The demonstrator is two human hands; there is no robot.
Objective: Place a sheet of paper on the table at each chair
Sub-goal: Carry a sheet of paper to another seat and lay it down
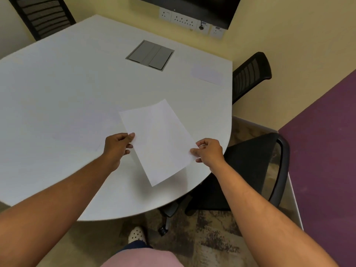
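Note:
A white sheet of paper [159,139] is held just above the white table [67,97], near its rounded front right edge. My left hand [118,145] pinches the sheet's left edge. My right hand [209,151] pinches its right edge. The sheet is turned at an angle, its far corner pointing to the table's middle. Another sheet [207,75] lies flat at the far right edge, in front of a black mesh chair [250,74]. A second black chair [256,170] stands tucked at the table's near right, beside my right hand. A third chair [44,16] stands at the far left.
A grey cable hatch [150,54] is set into the table's middle. Wall sockets [185,20] and a dark screen [202,6] are on the far wall. A purple wall panel [323,160] stands to the right. Patterned carpet and my shoe [136,234] show below the table edge.

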